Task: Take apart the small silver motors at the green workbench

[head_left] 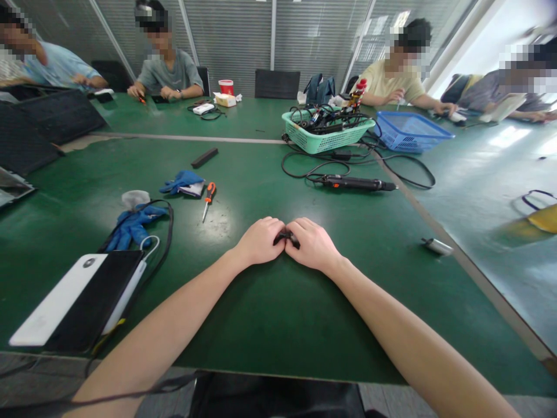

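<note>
My left hand (260,240) and my right hand (311,243) rest side by side on the green table (270,313), knuckles touching. Both are curled into loose fists. Together they pinch a small black object (287,236) between their fingertips; most of it is hidden and I cannot make out what it is. An orange-handled screwdriver (208,199) lies on the table a little to the left of my left hand. A small silver cylinder (437,247) lies to the right of my right hand.
Blue gloves (136,225) and a white and black device (82,297) lie at the near left. A black electric screwdriver (355,183) with cable, a green basket (325,132) of tools and a blue basket (409,131) stand further back. Several people work at the far side.
</note>
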